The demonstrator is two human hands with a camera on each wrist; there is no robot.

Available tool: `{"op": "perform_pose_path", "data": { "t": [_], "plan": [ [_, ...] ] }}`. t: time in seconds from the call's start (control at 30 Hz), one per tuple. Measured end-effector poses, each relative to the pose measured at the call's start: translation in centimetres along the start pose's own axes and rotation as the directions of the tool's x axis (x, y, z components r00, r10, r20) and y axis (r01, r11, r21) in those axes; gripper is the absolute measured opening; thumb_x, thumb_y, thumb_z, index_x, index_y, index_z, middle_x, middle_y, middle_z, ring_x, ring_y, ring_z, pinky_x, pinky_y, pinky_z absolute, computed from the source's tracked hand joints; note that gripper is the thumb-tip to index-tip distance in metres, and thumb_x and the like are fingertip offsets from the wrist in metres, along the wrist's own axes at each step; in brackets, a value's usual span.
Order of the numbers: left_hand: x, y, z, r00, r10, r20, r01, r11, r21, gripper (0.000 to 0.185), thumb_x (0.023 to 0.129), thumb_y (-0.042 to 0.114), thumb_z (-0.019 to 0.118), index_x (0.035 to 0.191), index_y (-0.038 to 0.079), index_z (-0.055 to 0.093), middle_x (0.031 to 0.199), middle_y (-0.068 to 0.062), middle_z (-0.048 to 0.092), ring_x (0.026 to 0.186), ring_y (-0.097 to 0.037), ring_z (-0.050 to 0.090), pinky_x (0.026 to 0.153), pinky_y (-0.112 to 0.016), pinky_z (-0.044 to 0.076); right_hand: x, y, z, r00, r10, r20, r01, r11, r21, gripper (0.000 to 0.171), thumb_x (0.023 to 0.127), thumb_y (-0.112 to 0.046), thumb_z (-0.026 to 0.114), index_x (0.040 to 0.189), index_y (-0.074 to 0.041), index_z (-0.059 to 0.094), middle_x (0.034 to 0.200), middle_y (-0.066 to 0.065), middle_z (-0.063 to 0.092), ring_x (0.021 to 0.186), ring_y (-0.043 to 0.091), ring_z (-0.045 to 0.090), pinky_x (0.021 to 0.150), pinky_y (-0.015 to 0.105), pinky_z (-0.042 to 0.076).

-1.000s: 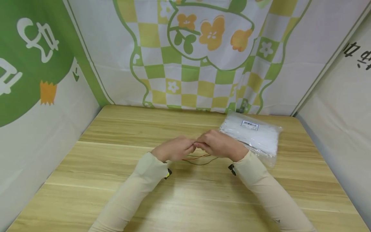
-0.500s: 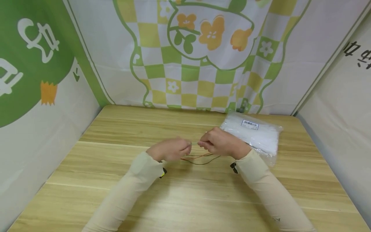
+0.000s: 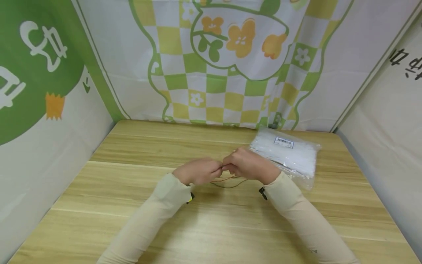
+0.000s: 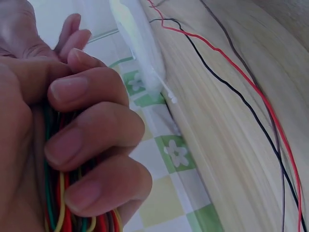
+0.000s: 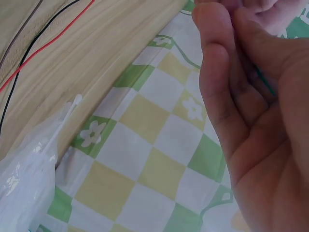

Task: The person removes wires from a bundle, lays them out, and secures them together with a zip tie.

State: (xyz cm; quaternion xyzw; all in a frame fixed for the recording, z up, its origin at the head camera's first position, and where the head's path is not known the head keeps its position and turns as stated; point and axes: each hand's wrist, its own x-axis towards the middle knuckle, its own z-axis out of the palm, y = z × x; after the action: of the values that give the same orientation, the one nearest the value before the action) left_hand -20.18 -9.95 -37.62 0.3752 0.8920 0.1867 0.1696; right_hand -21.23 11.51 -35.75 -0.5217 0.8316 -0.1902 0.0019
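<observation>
Both hands meet over the middle of the table. My left hand [image 3: 199, 171] curls its fingers around a bundle of wires [image 4: 70, 223] in green, yellow, red and black, well seen in the left wrist view. Fingertip to fingertip with it, my right hand [image 3: 250, 165] pinches with thumb and forefinger. A short piece of green wire [image 5: 264, 83] shows inside the right palm; its pinched end is hidden by the fingers. Below the hands, loose lengths trail over the tabletop, among them a red wire [image 4: 226, 55] and a black wire [image 4: 231, 92].
A clear plastic bag [image 3: 296, 157] of thin white strips, with a barcode label, lies at the back right, just beyond the right hand. Printed fabric [image 3: 215, 91] hangs behind the wooden table [image 3: 230, 234] and along both sides.
Half a second ago the hands were slightly apart with a thin greenish strand stretched between them. Now they have come together again, fingertips meeting, much as one second ago.
</observation>
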Motion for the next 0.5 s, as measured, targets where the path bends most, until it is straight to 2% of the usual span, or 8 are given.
{"op": "perform_pose_path", "data": {
  "t": [0.1,0.3,0.5],
  "plan": [
    [0.0,0.0,0.0,1.0,0.005,-0.004,-0.005,1.0,0.008,0.033,0.113,0.019,0.034,0.104,0.006,0.064,0.067,0.008,0.037,0.057,-0.008,0.03,0.06,-0.027,0.032,-0.1,0.0,-0.1,1.0,-0.017,-0.016,0.017,1.0,-0.019,0.022,0.1,0.0,0.069,0.081,-0.011,0.07,0.068,0.0,0.071,0.059,0.0,0.059,0.059,0.016,0.051],
    [-0.6,-0.4,0.0,1.0,0.013,-0.015,-0.013,1.0,-0.027,0.035,0.114,0.02,0.034,0.082,0.015,0.048,0.07,0.006,0.038,0.061,-0.009,0.033,0.062,-0.026,0.033,-0.6,0.2,-0.6,0.999,-0.009,-0.041,0.006,0.997,-0.07,0.028,0.099,0.002,0.066,0.074,-0.011,0.065,0.063,-0.003,0.068,0.055,0.0,0.058,0.059,0.018,0.05],
    [-1.3,-1.3,0.1,0.998,0.04,-0.044,-0.043,0.997,-0.065,0.036,0.115,0.021,0.033,0.082,0.015,0.046,0.072,0.006,0.04,0.064,-0.009,0.035,0.066,-0.026,0.035,-1.5,1.4,-1.1,0.999,0.008,-0.05,-0.009,1.0,-0.025,0.032,0.1,0.003,0.063,0.072,-0.012,0.063,0.06,-0.006,0.064,0.053,-0.005,0.054,0.058,0.018,0.049]
  ]
}}
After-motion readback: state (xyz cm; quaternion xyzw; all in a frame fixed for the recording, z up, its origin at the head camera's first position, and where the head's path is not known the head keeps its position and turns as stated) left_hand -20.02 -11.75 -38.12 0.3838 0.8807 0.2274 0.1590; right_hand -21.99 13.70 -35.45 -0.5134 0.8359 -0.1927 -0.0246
